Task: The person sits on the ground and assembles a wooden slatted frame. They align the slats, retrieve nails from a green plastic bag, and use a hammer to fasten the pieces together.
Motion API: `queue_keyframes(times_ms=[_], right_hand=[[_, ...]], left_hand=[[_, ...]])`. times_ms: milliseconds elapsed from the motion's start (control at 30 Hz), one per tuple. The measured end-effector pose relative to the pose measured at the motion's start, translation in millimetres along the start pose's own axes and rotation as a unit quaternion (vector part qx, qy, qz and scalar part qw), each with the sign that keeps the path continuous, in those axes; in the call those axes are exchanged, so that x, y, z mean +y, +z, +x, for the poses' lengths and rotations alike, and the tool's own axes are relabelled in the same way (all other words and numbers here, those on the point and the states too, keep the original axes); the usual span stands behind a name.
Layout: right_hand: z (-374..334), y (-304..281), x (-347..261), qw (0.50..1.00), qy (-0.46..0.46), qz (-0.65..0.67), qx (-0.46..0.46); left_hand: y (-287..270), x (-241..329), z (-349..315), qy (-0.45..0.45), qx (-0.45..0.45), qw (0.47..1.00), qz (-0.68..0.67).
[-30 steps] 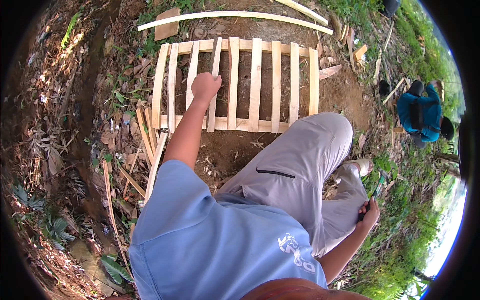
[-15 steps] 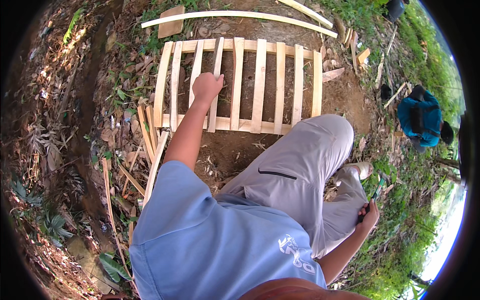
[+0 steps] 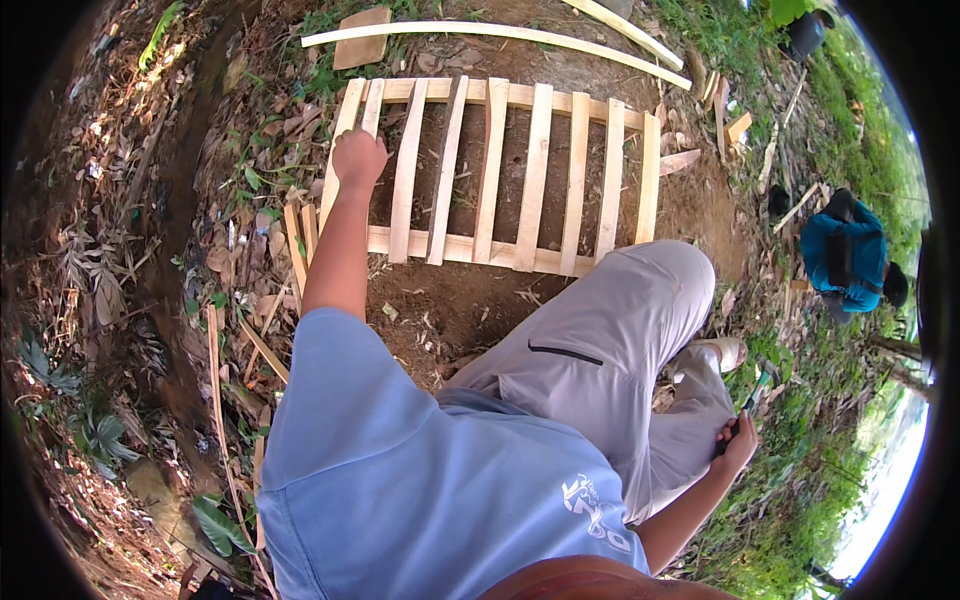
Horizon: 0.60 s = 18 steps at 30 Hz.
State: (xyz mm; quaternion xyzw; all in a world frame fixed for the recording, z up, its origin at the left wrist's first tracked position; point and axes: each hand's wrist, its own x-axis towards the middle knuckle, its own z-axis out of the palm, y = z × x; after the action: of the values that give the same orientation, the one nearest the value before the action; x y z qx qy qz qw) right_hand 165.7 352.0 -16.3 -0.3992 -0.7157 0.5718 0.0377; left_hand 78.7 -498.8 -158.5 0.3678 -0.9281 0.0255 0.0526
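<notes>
A pallet-like frame of pale wooden slats (image 3: 533,180) lies on the ground in front of me, its slats crossing a far rail and a near rail. My left hand (image 3: 360,160) is closed around the second slat from the left (image 3: 374,105), on its upper half; the fingers' undersides are hidden. Low at the right, beside my bent leg, my right hand (image 3: 738,440) grips the dark handle of a hammer (image 3: 757,392) with a green part near its head. The hammer's head is small and partly lost against the grass.
Two long pale strips (image 3: 500,32) lie beyond the frame, near a flat brown board (image 3: 362,38). Loose wood sticks (image 3: 296,245) rest at the left. A person in a teal top (image 3: 845,250) is at the far right. Leaf litter and grass surround the spot.
My left hand has moved left along the frame, from the fourth slat to the second. My right hand still holds the hammer low at the right. The view has shifted slightly.
</notes>
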Motion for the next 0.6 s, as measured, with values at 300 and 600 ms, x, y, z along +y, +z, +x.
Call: queue_keyframes(times_ms=[300, 600], right_hand=[[8.3, -1.4, 3.0, 1.0, 0.003, -0.009, -0.003], [6.7, 2.4, -2.8, 1.0, -0.01, -0.021, -0.014]], left_hand=[[2.9, -6.3, -3.6, -0.036, -0.049, 0.997, -0.046], [4.6, 2.9, -8.6, -0.027, -0.047, 0.996, -0.076]])
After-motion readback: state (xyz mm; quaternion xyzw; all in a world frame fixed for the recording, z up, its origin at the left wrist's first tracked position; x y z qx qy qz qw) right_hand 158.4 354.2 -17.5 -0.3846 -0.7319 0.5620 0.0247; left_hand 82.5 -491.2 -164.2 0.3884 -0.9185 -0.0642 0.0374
